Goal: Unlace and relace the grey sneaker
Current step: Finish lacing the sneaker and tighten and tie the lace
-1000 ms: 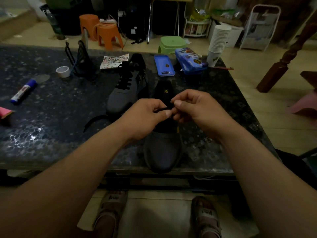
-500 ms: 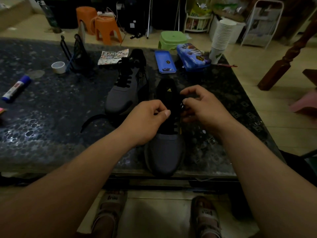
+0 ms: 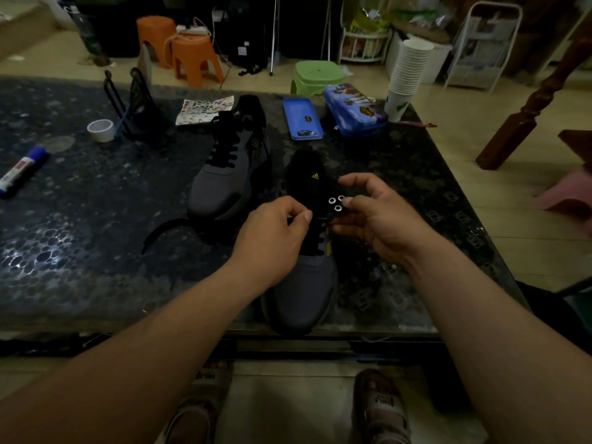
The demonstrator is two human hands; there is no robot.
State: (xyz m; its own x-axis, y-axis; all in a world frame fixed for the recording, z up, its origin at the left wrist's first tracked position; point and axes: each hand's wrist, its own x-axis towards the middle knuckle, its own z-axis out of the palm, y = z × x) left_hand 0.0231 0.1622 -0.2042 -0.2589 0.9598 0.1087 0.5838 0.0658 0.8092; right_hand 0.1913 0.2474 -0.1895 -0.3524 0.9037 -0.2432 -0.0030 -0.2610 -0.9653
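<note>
So the right hand (image 3: pixel 378 219) has peeled the black eyelet flap with three metal rings (image 3: pixel 336 203) outward. Before, both hands were bunched together. The left hand (image 3: pixel 272 238) pinches the flat black shoelace (image 3: pixel 163 228). The grey knit sneaker (image 3: pixel 301 293) sits at the near edge of the dark speckled stone table (image 3: pixel 80 251). Looks like threading is next.

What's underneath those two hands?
The near grey sneaker: its toe, black tongue and three metal eyelets show. The left hand and right hand hide part of its middle.
</note>
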